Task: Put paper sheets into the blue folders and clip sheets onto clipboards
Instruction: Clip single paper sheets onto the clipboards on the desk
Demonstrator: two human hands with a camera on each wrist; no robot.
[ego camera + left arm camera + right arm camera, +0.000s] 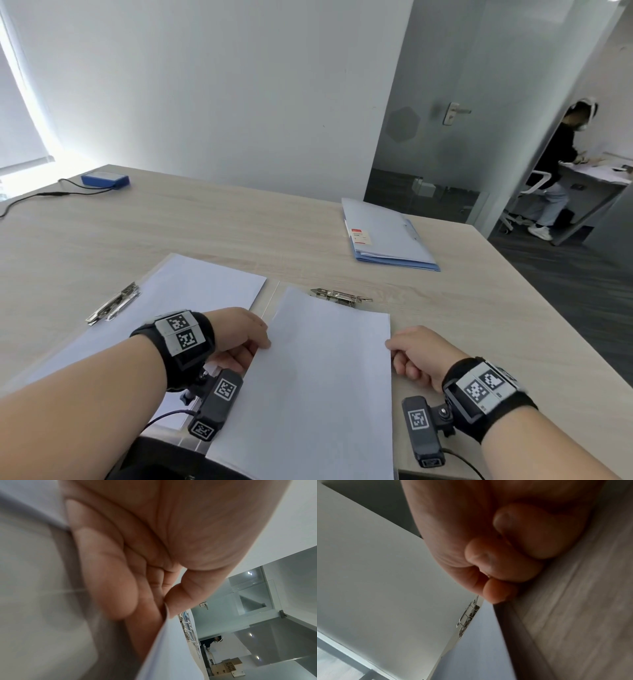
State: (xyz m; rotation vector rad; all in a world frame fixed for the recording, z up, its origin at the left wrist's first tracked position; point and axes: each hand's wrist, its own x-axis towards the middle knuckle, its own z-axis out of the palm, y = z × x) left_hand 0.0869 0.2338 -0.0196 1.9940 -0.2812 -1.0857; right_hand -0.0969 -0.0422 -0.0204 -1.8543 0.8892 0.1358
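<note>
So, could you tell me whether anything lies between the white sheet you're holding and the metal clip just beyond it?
Nothing visible does. The white paper sheet, held at its side edges by the left hand and right hand, has its far edge right at the silver metal clip, with only bare board between.

I see daylight glaring from the window at left; my head view bends at edges, both wrist views blur.

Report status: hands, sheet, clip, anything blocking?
Left hand pinches the sheet at its left edge; right hand grips the right edge. Sheet's top edge short of the right clip, not clipped. Nothing in the way.
</note>
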